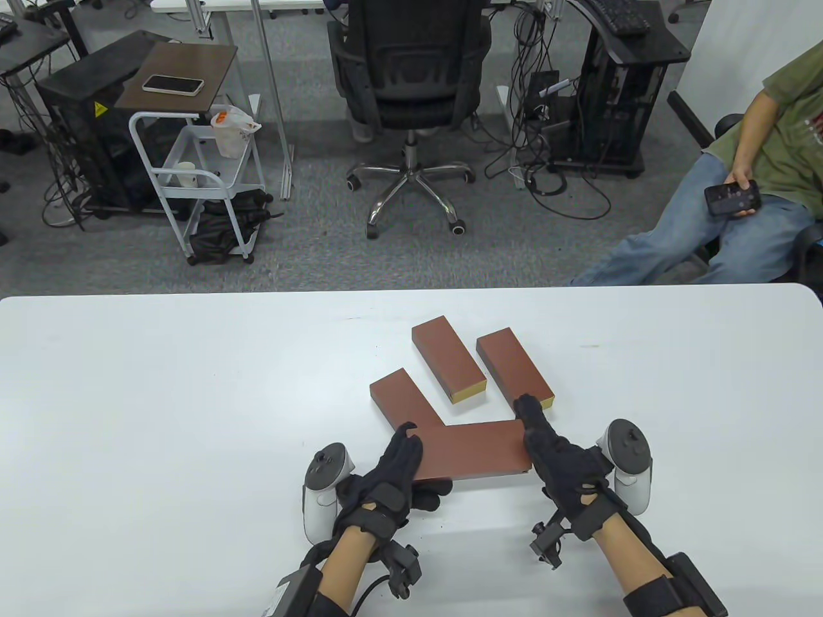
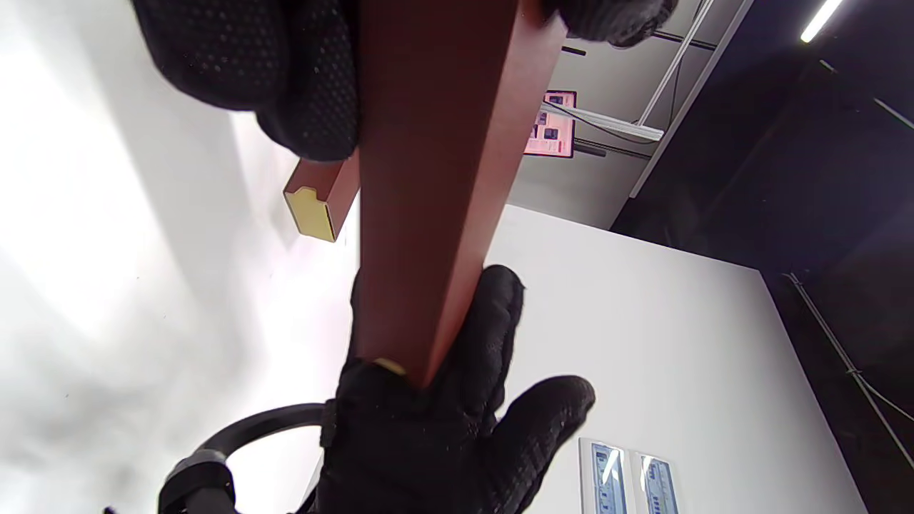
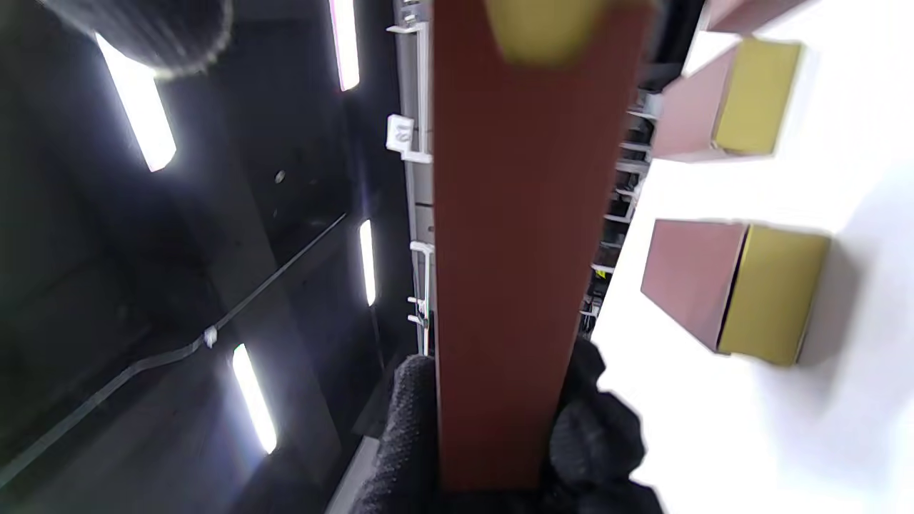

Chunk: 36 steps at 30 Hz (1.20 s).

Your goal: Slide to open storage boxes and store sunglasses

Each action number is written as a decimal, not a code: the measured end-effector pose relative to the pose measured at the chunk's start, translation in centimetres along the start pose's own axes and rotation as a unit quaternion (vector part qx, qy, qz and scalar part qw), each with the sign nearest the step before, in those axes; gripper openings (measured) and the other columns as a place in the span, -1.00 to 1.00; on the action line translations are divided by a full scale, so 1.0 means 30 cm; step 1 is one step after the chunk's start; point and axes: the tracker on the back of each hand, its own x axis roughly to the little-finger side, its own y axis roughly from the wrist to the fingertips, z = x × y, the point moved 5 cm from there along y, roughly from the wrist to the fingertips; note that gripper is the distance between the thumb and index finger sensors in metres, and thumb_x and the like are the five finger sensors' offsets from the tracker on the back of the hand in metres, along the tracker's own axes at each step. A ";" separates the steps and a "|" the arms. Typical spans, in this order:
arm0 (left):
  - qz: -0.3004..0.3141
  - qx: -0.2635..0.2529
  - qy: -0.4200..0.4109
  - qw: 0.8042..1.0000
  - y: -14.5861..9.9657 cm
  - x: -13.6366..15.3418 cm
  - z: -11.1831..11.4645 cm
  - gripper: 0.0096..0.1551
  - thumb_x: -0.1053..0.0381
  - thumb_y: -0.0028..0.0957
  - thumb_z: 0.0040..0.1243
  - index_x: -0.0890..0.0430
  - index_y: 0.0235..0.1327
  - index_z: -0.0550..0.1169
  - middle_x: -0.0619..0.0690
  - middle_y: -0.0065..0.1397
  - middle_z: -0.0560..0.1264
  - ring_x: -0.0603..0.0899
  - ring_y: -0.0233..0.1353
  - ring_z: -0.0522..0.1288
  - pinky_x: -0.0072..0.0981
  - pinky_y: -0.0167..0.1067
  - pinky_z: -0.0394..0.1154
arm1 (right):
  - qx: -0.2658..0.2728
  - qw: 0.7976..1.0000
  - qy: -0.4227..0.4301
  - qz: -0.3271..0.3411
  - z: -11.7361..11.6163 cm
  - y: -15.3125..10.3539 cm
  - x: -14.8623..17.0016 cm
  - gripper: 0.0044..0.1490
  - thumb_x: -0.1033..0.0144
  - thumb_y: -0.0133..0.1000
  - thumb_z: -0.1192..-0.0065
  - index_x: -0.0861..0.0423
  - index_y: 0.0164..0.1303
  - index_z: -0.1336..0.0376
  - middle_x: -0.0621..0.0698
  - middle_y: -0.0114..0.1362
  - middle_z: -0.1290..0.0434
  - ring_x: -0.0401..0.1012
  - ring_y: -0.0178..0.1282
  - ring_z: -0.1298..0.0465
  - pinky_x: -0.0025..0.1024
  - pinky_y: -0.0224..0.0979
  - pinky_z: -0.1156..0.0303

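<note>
Both hands hold one long brown storage box [image 1: 472,450] between them, crosswise near the table's front. My left hand [image 1: 418,464] grips its left end, fingers on top and thumb at the near side. My right hand [image 1: 539,437] grips the right end, one finger stretched over the far corner. In the left wrist view the box [image 2: 428,178] runs down to the right hand [image 2: 443,414]. The right wrist view shows it [image 3: 507,250] with its yellow drawer end [image 3: 550,28] at the top. No sunglasses are in view.
Three more brown boxes lie just beyond the held one: one at the left [image 1: 398,398], one in the middle [image 1: 448,358], one at the right [image 1: 514,366], the latter two showing yellow ends. A seated person [image 1: 739,212] is past the table's far right edge.
</note>
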 end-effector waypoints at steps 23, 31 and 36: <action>0.052 -0.244 0.367 0.896 -0.096 -0.179 -0.164 -0.27 -0.28 0.20 0.02 -0.05 0.63 0.33 0.10 0.51 0.48 0.31 0.37 0.54 0.24 0.20 0.46 | -0.023 0.791 -0.611 0.010 -0.053 -0.007 -0.049 -0.01 -0.23 -0.20 -0.40 -0.13 0.40 -0.08 0.22 0.47 -0.27 0.17 0.32 -0.44 0.11 0.35 -0.40; 0.059 -0.297 0.475 0.826 -0.133 -0.236 -0.189 -0.27 -0.29 0.17 0.06 -0.06 0.60 0.37 0.08 0.54 0.48 0.32 0.41 0.53 0.27 0.23 0.45 | -0.038 0.782 -0.616 -0.086 0.038 -0.014 0.100 -0.04 -0.20 -0.18 -0.39 -0.20 0.40 -0.05 0.23 0.48 -0.24 0.20 0.35 -0.41 0.13 0.36 -0.37; 0.052 -0.299 0.491 0.817 -0.131 -0.241 -0.198 -0.27 -0.29 0.17 0.06 -0.07 0.60 0.36 0.08 0.55 0.47 0.32 0.41 0.52 0.27 0.23 0.45 | -0.061 0.770 -0.627 -0.103 0.022 -0.013 0.139 -0.06 -0.20 -0.18 -0.39 -0.22 0.39 -0.07 0.22 0.49 -0.23 0.18 0.36 -0.41 0.12 0.38 -0.37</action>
